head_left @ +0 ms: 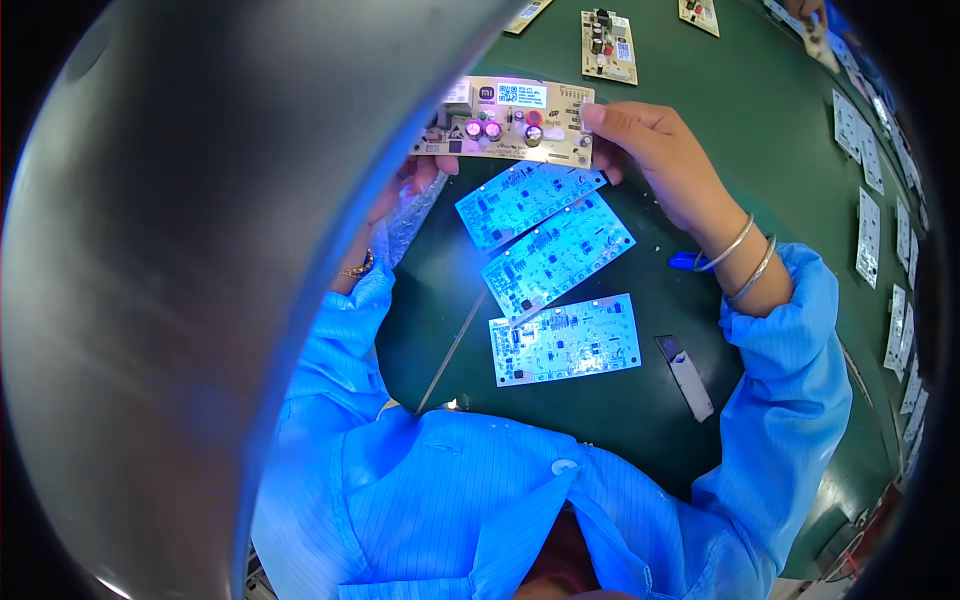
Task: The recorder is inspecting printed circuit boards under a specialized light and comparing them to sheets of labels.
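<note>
A tan circuit board [553, 149] is held up level over the far part of the table. It carries a white label, several round capacitors and a red round part on its upper side. My right hand [665, 150] pinches its right end, thumb on top and fingers beneath. At the other end, my left hand [415, 178] grips from below; a large dark casing hides most of that hand. Directly below lie three boards lit blue: the far board [520, 203], the middle board [560, 255] and the near board [566, 345]. The far two overlap slightly.
The big grey casing [200, 220] fills the left side. A utility knife blade with pale handle [688, 382] and a blue pen [684, 261] lie at right. Another populated board [608, 48] is farther back. Several boards [868, 238] line the right. Another person's hand [805, 10] shows top right.
</note>
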Available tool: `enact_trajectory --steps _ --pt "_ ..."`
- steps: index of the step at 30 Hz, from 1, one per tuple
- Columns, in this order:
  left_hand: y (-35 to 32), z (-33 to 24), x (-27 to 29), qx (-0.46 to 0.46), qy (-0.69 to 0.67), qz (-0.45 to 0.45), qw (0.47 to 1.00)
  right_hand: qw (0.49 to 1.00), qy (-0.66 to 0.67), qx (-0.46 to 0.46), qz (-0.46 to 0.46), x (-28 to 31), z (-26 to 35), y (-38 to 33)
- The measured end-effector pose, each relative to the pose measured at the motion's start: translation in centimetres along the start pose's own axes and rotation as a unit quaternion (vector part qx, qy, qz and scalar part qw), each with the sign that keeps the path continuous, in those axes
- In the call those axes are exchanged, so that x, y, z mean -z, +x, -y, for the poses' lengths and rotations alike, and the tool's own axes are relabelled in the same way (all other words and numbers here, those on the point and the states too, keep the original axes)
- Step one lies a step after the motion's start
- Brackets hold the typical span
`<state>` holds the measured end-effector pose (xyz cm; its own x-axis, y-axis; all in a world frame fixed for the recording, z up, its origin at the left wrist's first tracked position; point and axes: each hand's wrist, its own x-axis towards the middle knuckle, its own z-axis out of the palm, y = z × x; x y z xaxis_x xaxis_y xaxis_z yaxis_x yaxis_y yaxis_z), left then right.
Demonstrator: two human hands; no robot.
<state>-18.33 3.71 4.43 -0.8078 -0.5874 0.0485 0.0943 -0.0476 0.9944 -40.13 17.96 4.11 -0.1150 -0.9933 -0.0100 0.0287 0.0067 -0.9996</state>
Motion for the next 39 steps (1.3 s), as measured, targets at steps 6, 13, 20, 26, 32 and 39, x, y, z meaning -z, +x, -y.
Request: enact_trajectory --steps 6,13,20,26,32,39 --pt "0.1 -0.3 -0.9 -0.008 -0.013 0.014 1.000 0.983 0.176 -0.038 0.022 0.1 0.1 0.0" --pt "0.1 -0.9 -1.3 0.021 0.007 0.023 0.999 0.985 0.171 -0.016 0.021 0.7 0.2 0.2" --pt "1.1 -3.9 0.4 0.051 -0.022 0.078 0.995 0.983 0.184 -0.018 -0.022 -0.6 1.9 1.3" --pt "0.4 -4.3 0.6 0.064 -0.024 0.083 0.994 0.982 0.185 -0.028 -0.021 -1.2 2.2 1.3" --pt "0.7 -3.9 1.0 0.085 0.023 0.090 0.992 0.966 0.250 -0.022 0.053 -1.4 2.5 0.4" --pt "0.5 -3.5 1.0 0.060 -0.027 0.069 0.995 0.962 0.270 -0.035 -0.031 -0.1 2.8 -0.5"
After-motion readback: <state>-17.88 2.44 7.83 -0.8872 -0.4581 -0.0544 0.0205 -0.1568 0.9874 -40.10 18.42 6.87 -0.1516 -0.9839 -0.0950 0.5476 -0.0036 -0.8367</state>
